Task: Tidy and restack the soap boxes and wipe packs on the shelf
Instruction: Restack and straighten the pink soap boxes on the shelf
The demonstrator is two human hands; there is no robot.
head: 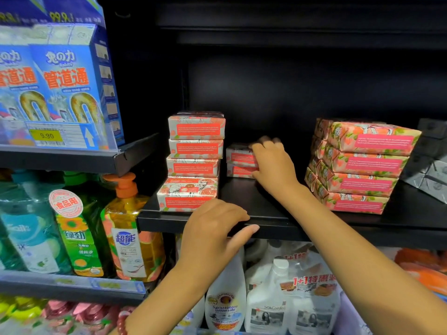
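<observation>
Head view: the right hand [273,163] closes its grip round two soap boxes [239,160] stacked deep on the shelf [302,228], probably to align them with the tall stack [193,160]; the left hand [212,226] rests slack on the shelf lip, steadying; grey packs [433,175] far right are cut off, unreadable

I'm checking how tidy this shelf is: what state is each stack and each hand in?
left hand: rests on shelf edge, holds nothing.
right hand: grips middle pair.
middle pair: two boxes stacked, held.
left stack: four high, bottom box jutting forward.
right stack: four high, turned askew.
</observation>
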